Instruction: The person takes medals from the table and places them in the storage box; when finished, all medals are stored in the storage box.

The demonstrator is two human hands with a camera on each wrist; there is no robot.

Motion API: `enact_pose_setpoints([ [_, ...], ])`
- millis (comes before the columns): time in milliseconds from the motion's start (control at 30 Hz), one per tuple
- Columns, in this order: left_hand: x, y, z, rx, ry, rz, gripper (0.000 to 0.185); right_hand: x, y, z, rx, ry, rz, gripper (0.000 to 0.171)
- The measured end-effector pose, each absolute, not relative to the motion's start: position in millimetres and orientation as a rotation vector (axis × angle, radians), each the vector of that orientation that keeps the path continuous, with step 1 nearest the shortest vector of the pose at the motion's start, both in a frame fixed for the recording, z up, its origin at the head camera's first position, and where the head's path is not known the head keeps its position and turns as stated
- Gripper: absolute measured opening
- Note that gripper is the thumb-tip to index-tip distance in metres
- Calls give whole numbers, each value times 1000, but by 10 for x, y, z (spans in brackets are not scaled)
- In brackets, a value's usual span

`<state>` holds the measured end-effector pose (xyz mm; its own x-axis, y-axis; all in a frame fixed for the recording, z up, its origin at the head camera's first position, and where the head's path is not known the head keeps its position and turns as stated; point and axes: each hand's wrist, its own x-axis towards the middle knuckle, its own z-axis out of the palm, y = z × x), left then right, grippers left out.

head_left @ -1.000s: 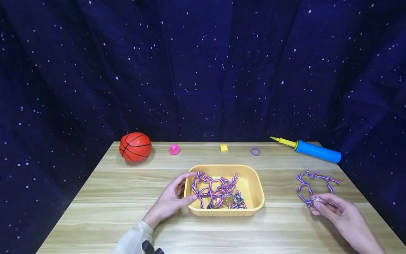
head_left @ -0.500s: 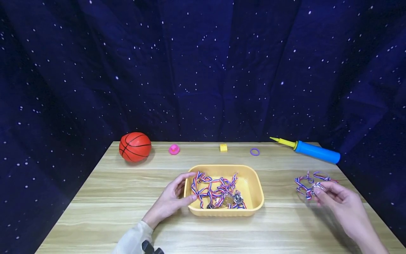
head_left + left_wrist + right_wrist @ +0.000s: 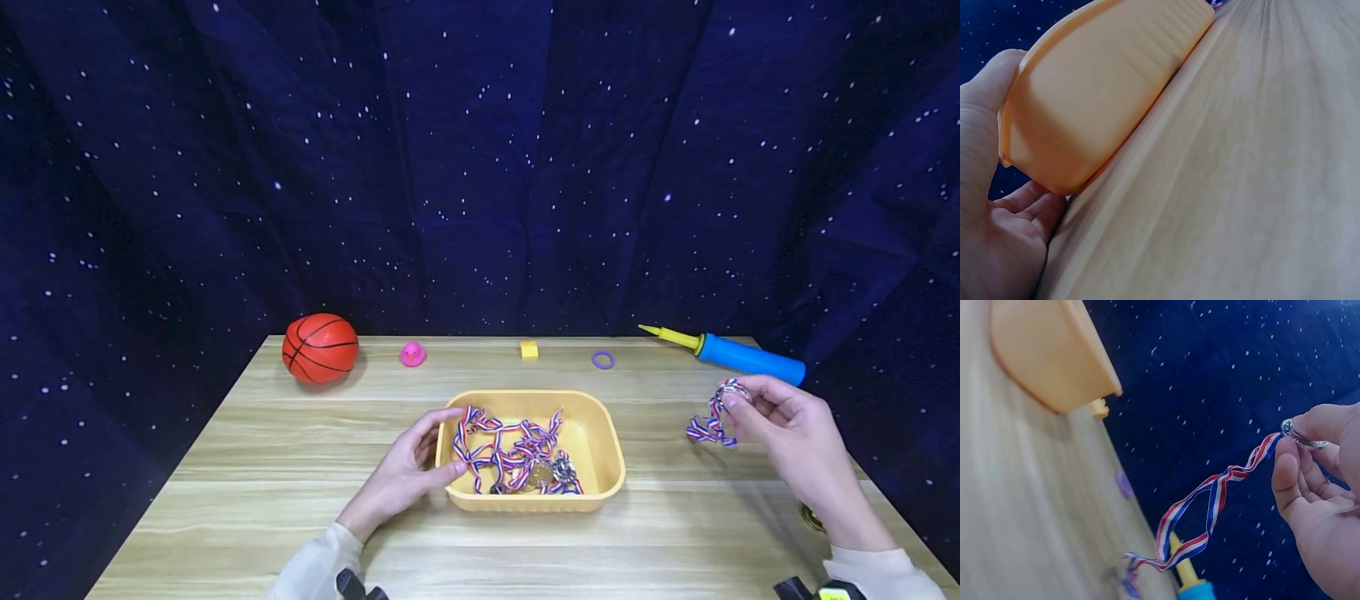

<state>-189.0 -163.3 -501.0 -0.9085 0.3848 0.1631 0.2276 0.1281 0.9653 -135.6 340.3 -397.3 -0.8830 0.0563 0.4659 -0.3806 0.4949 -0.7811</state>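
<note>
From the head view, the right hand [image 3: 787, 425] pinches a silver medal on a red, white and blue ribbon [image 3: 712, 421], lifted above the wooden desk [image 3: 300, 517]. The left hand [image 3: 401, 475] cups the rounded yellow plastic tray [image 3: 611, 467].

The left wrist view shows fingers [image 3: 1022, 200] curled under the tray's corner.

In the right wrist view, thumb and fingertips [image 3: 1288, 481] clamp the disc; the limp, light ribbon trails, so the rigid disc looks the surer hold.
</note>
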Motion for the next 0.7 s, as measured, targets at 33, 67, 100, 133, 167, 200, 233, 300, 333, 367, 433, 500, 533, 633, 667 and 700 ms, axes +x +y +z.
enact_pose_setpoints([
  [33,-1890,-1632,-5008,618,2261,1898,74,-1376,3383,-3935,276,-2300,1378,17],
  [67,-1891,-1632,-5007,619,2260,1899,74,-1397,3362,-3896,279,-2295,1382,17],
  [100,-1893,-1631,-5005,621,2261,1899,74,-1416,3342,-3860,281,-2294,1370,18],
  [133,-1894,-1629,-5001,623,2263,1899,74,-1435,3322,-3822,286,-2291,1376,18],
  [167,-1896,-1627,-4998,626,2262,1900,75,-1452,3299,-3784,295,-2283,1380,19],
  [200,-1899,-1625,-4995,627,2263,1899,75,-1468,3273,-3745,305,-2274,1381,19],
  [233,-1900,-1623,-4991,629,2263,1899,75,-1484,3249,-3708,311,-2264,1394,18],
  [300,-1903,-1619,-4988,633,2261,1900,75,-1512,3206,-3642,322,-2243,1419,18],
  [333,-1904,-1618,-4988,633,2261,1901,75,-1527,3183,-3611,332,-2227,1449,18],
  [367,-1904,-1617,-4989,634,2258,1902,75,-1541,3159,-3583,343,-2215,1465,17],
  [433,-1902,-1617,-4991,630,2255,1904,75,-1574,3112,-3532,380,-2175,1537,17],
  [500,-1898,-1619,-4995,625,2255,1903,74,-1604,3062,-3482,421,-2153,1570,18],
  [533,-1895,-1620,-4996,622,2256,1901,74,-1618,3034,-3456,440,-2146,1579,18],
  [633,-1892,-1624,-5000,619,2259,1899,74,-1656,2946,-3369,482,-2126,1601,19],
  [667,-1891,-1625,-5001,618,2262,1896,74,-1668,2916,-3339,493,-2122,1604,19],
  [700,-1892,-1626,-5003,618,2266,1894,74,-1680,2886,-3310,505,-2108,1627,19],
])
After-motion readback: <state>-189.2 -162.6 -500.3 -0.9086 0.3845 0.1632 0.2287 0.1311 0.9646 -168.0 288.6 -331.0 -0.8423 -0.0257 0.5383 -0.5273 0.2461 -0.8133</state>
